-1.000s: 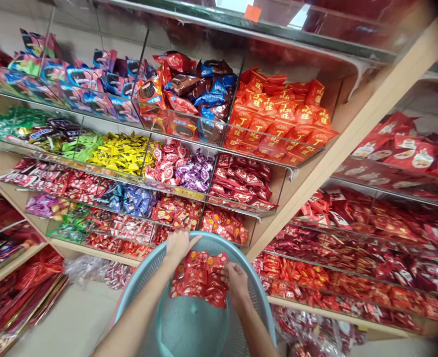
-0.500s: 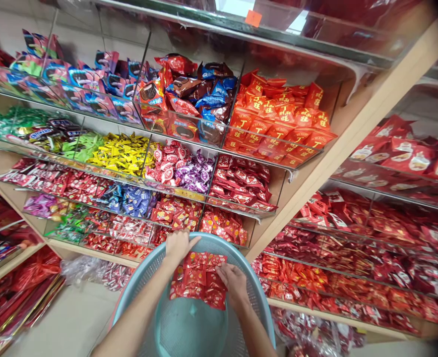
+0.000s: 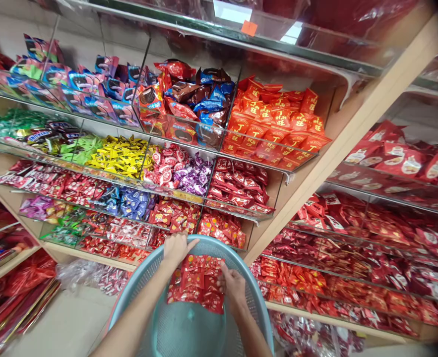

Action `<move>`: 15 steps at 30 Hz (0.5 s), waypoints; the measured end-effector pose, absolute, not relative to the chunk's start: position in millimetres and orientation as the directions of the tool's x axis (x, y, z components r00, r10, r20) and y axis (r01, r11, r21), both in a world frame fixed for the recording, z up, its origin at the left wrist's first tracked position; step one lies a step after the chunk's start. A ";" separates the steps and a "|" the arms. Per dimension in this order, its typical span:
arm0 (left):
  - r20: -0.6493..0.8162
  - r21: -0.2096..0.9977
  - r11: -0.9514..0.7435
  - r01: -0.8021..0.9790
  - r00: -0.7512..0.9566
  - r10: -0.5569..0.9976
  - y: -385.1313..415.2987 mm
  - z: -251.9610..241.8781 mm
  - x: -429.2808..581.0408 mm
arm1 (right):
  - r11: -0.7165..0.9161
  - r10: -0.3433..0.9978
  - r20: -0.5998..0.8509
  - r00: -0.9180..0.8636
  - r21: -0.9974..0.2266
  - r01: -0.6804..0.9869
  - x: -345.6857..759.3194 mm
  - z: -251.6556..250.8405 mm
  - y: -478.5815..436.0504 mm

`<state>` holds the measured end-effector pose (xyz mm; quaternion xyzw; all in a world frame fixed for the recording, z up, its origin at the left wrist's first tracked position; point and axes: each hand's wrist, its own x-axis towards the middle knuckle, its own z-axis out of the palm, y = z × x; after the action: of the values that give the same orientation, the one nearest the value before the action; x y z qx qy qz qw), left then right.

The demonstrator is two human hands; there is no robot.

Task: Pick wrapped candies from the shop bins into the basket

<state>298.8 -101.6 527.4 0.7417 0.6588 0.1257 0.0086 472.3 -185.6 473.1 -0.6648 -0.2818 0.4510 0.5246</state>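
— Whereabouts of the red snack packets [image 3: 198, 285]?
— Heaped inside the pale teal plastic basket [image 3: 189, 332], up against its 12 o'clock side, low in the view at 6 o'clock, between both hands.
— And the left hand [image 3: 176, 248]?
— Laid over the heap's far corner, at about 11 o'clock of it. Thumb stretched out toward 3 o'clock, fingers bent down behind the packets and hidden. Cannot tell whether pinching anything.
— Right hand [image 3: 233, 287]?
— At 3 o'clock of the heap, curled onto its edge. Thumb on top, fingers pressed together against the wrappers, clasping them.
— Beyond the basket?
— Tilted glass shelf bins at 12 o'clock, just past the rim. Orange-red packets [image 3: 274, 124] at 1 o'clock on the upper tier, dark red packets [image 3: 241, 183] right below. Yellow candies [image 3: 120, 156] at 10 o'clock, purple candies [image 3: 198, 176] two bins along toward 3 o'clock. Small red-and-orange packets [image 3: 222, 228] in the lowest bin, near the left hand.
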 end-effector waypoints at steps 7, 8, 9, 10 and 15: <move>0.197 0.170 -0.132 0.977 0.098 0.976 -101.3 525.3 299.0 | -0.100 0.827 0.217 0.518 -0.850 0.517 493.1 514.2 -172.1; 0.195 0.170 -0.133 0.976 0.099 0.976 -101.6 525.6 299.0 | -0.119 0.833 0.241 0.498 -0.801 0.586 499.8 521.0 -165.4; 0.194 0.171 -0.134 0.976 0.100 0.976 -101.9 526.0 299.0 | -0.157 0.848 0.238 0.473 -0.740 0.654 506.9 527.0 -157.9; 0.192 0.171 -0.133 0.976 0.099 0.976 -102.2 526.5 299.1 | -0.220 0.855 0.225 0.468 -0.660 0.719 514.1 531.9 -150.2; 0.173 0.175 -0.107 0.979 0.076 0.982 -103.7 529.8 300.3 | -0.408 0.893 0.087 0.441 -0.256 0.876 538.1 542.4 -120.8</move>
<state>300.3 -103.7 529.8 0.7335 0.6683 0.1238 0.0067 538.1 -120.8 542.4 -0.8384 -0.5277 0.0317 0.1329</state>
